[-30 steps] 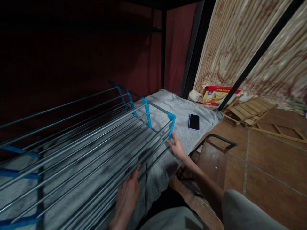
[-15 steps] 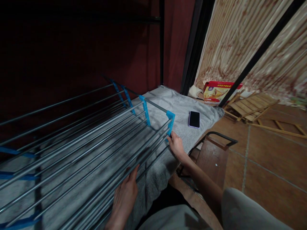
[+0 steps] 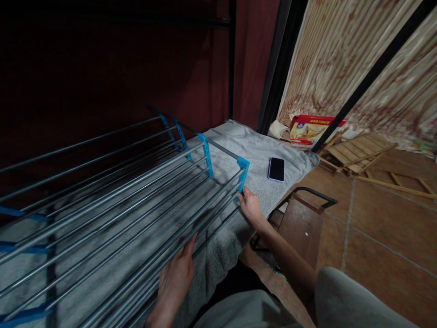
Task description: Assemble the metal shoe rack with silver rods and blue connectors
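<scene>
A metal rack (image 3: 136, 200) of long grey tubes joined by blue plastic connectors lies across a grey cloth-covered surface. My left hand (image 3: 179, 273) is closed around the tubes at the rack's near side, its fingertips partly hidden behind them. Farther right, my right hand (image 3: 250, 206) grips the near corner, just below the blue end connector (image 3: 243, 171). The thumb presses at the connector's lower end, and the other fingers are partly out of sight. Beyond the corner, a phone (image 3: 276, 169) with a dark screen lies on the grey cloth (image 3: 251, 146).
A brown wooden seat (image 3: 302, 223) with a black metal frame stands right of the cloth. Wooden slatted pieces (image 3: 362, 150) and a red-and-yellow box (image 3: 310, 131) lie on the tiled floor near a patterned curtain (image 3: 334, 59). A black pole (image 3: 372, 77) slants across the right side.
Both hands keep their grip on the rack. The left hand and the rack's left part have shifted very slightly left in view; little else differs.
</scene>
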`<act>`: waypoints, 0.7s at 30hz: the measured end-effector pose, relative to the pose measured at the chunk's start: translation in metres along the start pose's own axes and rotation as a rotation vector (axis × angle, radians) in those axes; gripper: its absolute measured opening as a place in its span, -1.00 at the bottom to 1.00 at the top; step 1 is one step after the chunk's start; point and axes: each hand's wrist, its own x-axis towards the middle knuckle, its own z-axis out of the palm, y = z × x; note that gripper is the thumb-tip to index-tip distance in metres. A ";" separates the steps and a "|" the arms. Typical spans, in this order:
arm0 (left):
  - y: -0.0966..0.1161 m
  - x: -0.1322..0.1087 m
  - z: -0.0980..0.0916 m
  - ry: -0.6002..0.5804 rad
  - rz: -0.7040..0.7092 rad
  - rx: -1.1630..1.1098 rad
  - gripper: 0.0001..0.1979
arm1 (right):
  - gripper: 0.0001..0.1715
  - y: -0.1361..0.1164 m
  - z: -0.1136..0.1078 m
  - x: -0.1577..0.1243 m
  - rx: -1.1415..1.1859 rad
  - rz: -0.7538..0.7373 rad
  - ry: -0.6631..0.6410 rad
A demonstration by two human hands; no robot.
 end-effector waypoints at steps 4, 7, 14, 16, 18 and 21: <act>-0.001 0.000 -0.002 0.040 0.050 0.030 -0.37 | -0.82 -0.002 0.000 -0.001 0.006 -0.006 0.008; -0.001 -0.001 -0.002 0.066 0.074 0.039 -0.37 | -0.81 -0.003 0.001 -0.003 0.015 -0.008 0.013; 0.003 0.002 0.001 0.097 0.029 0.077 -0.60 | -0.80 -0.007 0.001 -0.007 0.042 -0.006 0.013; 0.004 0.002 0.002 0.081 0.027 0.089 -0.60 | -0.80 -0.008 0.000 -0.008 0.053 -0.002 0.010; 0.004 0.003 0.003 0.055 0.023 0.084 -0.59 | -0.79 -0.009 -0.001 -0.008 0.069 0.010 0.010; 0.006 0.002 0.002 0.022 0.013 0.073 -0.55 | -0.80 -0.010 -0.001 -0.007 0.092 0.028 0.015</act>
